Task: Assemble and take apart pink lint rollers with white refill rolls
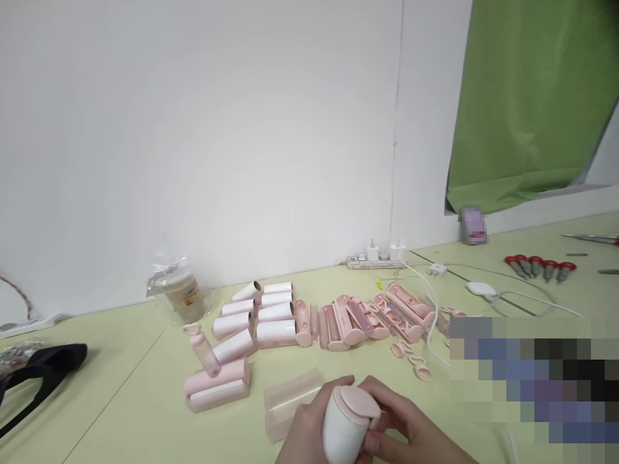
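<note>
My left hand (pixel 309 415) is wrapped around a white lint roller (pixel 342 430) with a pink round end cap (pixel 356 403), tilted up toward me. My right hand (pixel 401 415) closes on the same roller from the other side, its thumb and fingers at the pink edge below the cap. The fingertips behind the roller are hidden. Just left of my hands lies a clear pinkish plastic cover (pixel 285 403). Beyond it, a finished-looking pink case with a white roll (pixel 217 385) rests on the table, and a small pink translucent bottle-shaped handle (pixel 204 351) leans against it.
Several white rolls (pixel 275 332) lie in rows beside pink casings (pixel 345 322) and pink loop parts (pixel 420 368). A bagged cup (pixel 184 293) and a power strip (pixel 377 262) are by the wall. White cables (pixel 435 309) and red-handled tools (pixel 536 265) lie right; a black strap (pixel 43 370), left.
</note>
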`<state>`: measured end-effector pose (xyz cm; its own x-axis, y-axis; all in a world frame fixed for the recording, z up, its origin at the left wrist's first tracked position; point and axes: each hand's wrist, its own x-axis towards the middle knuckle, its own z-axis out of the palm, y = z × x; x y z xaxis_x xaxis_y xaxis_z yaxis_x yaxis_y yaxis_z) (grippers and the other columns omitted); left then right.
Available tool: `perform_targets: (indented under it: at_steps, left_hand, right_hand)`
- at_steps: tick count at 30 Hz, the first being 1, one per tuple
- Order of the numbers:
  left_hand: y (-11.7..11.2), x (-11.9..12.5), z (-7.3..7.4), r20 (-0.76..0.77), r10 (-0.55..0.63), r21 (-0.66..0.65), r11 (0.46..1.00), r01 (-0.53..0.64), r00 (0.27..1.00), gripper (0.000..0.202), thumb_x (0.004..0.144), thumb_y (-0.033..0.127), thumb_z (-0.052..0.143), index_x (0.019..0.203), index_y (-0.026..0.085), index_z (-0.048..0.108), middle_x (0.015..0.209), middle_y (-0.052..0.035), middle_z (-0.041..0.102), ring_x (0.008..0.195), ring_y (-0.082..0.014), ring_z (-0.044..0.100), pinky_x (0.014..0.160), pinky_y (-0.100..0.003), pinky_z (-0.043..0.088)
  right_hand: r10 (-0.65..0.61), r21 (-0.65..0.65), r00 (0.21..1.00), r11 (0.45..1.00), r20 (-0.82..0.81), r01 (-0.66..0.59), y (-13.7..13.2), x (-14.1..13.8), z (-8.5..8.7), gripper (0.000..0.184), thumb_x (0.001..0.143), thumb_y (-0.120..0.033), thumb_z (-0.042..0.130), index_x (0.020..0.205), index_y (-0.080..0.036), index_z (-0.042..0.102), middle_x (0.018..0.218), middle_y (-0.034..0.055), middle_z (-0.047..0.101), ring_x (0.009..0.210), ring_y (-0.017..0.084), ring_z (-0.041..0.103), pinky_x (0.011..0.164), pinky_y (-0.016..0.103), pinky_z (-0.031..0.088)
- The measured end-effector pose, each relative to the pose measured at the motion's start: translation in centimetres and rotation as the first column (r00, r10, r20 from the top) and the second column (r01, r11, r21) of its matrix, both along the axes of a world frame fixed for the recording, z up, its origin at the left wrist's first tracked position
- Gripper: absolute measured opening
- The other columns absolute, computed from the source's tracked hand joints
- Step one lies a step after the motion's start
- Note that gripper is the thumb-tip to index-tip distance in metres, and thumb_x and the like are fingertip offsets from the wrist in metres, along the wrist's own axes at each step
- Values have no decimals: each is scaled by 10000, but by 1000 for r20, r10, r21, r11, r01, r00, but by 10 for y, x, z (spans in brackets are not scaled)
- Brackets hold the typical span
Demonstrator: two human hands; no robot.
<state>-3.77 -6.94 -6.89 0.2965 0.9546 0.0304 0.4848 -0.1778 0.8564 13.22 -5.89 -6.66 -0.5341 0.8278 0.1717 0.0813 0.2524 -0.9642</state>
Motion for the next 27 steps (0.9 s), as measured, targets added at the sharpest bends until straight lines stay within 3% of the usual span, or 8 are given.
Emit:
perform_targets:
  at_steps: [4, 7, 10, 13, 16, 20, 23, 27]
  left_hand:
    - [3, -27, 15, -16, -40, 112, 993, 41, 999, 982, 538, 295, 676, 1353, 201, 136, 1173, -101, 503, 1061, -259, 477, 908, -385, 367]
    - [6, -59, 20, -189, 40, 202, 979, -2, 981, 915, 507, 265, 699, 1309, 236, 257, 1271, -91, 409, 1196, -281, 328, 992, -418, 264]
    - [9, -79, 2, -267, 180, 154, 978, -143, 947, 825, 564, 188, 619, 1306, 198, 258, 1248, -107, 415, 1190, -263, 339, 993, -394, 262]
    - [16, -73, -27, -140, 191, 53, 981, -185, 972, 847, 574, 150, 580, 1318, 125, 176, 1117, -110, 482, 1077, -222, 449, 973, -338, 285]
    - [20, -44, -42, 60, 133, -58, 990, -130, 989, 882, 524, 146, 626, 1287, 138, 183, 1106, -101, 452, 967, -205, 490, 899, -313, 359]
    - [19, -10, -39, 305, 92, -129, 990, -55, 948, 911, 509, 117, 660, 1267, 163, 158, 1166, -106, 439, 1073, -231, 441, 920, -322, 347]
    - [17, -5, -38, 358, 108, -147, 987, -58, 927, 881, 516, 87, 665, 1251, 169, 186, 1188, -98, 445, 1102, -237, 428, 934, -326, 336]
    - [17, -10, -42, 402, 55, -151, 988, 7, 914, 846, 510, 59, 686, 1219, 171, 238, 1176, -98, 455, 1055, -238, 464, 897, -340, 372]
  right_hand:
    - [-56, -20, 985, 998, -163, 54, 10, -2, 3, 320, 730, -484, 568, 922, -228, 568, 906, 43, 560, 869, 209, 546, 753, 309, 455]
    - [-193, -40, 967, 981, -167, 189, 21, 12, 9, 349, 755, -490, 529, 999, -242, 550, 926, 58, 596, 895, 224, 554, 768, 332, 464]
    - [-332, 57, 940, 940, -77, 337, 29, 25, 15, 388, 748, -461, 550, 1068, -244, 534, 1043, 74, 578, 965, 236, 533, 823, 335, 440]
    - [-394, 113, 919, 913, -15, 393, 32, 25, 22, 394, 759, -451, 537, 1096, -250, 502, 1001, 67, 592, 934, 224, 550, 791, 325, 460]
    - [-318, 220, 946, 930, 69, 296, 31, 14, 32, 318, 764, -420, 546, 1027, -243, 530, 977, 48, 602, 930, 207, 552, 784, 306, 460]
    - [-229, 464, 909, 885, 350, 44, 31, -6, 36, 274, 762, -377, 578, 991, -227, 567, 972, 36, 625, 907, 204, 557, 779, 305, 426]
    - [-251, 548, 828, 832, 501, -80, 30, -16, 30, 245, 772, -364, 579, 963, -211, 572, 907, 34, 635, 837, 200, 569, 704, 290, 421]
    - [-272, 589, 788, 797, 553, -139, 26, -18, 25, 204, 806, -370, 537, 931, -210, 555, 827, 26, 611, 754, 184, 559, 607, 258, 399]
